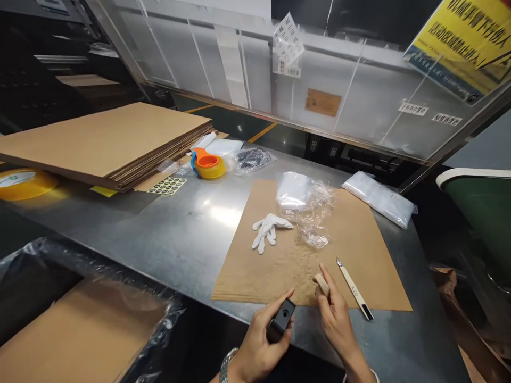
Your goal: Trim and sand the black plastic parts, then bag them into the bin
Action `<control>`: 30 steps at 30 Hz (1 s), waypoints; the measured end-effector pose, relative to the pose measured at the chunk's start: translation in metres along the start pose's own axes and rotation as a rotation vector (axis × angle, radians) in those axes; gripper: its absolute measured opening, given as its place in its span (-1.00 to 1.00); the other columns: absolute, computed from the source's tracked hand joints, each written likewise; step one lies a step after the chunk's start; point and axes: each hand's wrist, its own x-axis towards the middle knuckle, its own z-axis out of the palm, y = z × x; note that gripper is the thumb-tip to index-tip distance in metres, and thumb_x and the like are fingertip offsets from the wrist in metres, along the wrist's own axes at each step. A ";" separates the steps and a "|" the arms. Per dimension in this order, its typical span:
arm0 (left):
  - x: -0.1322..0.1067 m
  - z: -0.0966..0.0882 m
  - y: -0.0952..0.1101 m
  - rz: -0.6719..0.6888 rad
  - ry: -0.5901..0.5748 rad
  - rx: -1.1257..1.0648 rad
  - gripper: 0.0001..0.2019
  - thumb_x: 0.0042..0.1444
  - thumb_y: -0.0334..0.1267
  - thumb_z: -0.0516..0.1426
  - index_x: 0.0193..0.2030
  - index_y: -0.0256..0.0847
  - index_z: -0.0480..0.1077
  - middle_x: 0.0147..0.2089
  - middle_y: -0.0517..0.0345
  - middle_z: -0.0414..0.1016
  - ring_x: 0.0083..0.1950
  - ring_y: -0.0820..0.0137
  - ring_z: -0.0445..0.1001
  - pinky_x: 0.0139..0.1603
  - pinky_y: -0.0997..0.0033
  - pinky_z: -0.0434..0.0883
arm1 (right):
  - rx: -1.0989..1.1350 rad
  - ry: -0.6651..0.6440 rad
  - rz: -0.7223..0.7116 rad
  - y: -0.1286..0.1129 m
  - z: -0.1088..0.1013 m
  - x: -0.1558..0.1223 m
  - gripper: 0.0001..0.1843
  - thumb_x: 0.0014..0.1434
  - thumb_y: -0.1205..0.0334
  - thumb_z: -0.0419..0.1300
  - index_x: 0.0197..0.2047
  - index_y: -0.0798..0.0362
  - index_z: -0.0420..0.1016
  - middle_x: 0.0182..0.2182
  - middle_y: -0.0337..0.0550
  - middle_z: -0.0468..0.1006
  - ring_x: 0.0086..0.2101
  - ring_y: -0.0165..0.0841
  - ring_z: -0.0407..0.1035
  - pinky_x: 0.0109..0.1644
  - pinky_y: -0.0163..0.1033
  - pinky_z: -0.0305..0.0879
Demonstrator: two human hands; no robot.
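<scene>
My left hand [265, 336] is closed around a black rectangular block [282, 317] with a round hole in its end face. Close beside it, my right hand [335, 316] pinches a small beige piece [321, 284]; its exact kind is unclear. Both hands are over the near edge of a brown paper sheet [255, 271]. To the right of my right hand lies a slim pale-handled knife [353, 286] marked "A26", its metal tip pointing away. A white glove [270, 229] rests on the paper, near a crumpled clear plastic bag [315, 234].
A white packet [293, 191] and a wrapped clear bundle [379, 199] lie farther back. Stacked cardboard sheets [107, 138], a tape dispenser [208, 163], a yellow tape roll [27, 183] and a sticker sheet [168, 185] occupy the left. A plastic-lined box [159, 330] stands below the metal table [175, 242].
</scene>
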 end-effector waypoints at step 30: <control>-0.016 -0.004 -0.004 0.336 -0.032 0.109 -0.48 -0.03 -0.29 0.16 0.13 -0.17 0.25 -0.12 -0.09 0.51 -0.13 0.18 0.50 -0.11 0.26 0.42 | 0.117 -0.092 -0.345 -0.067 -0.008 -0.034 -0.52 0.30 -0.01 -0.17 0.15 0.02 0.25 -0.15 -0.01 0.18 -0.21 -0.27 0.23 -0.19 -0.12 0.32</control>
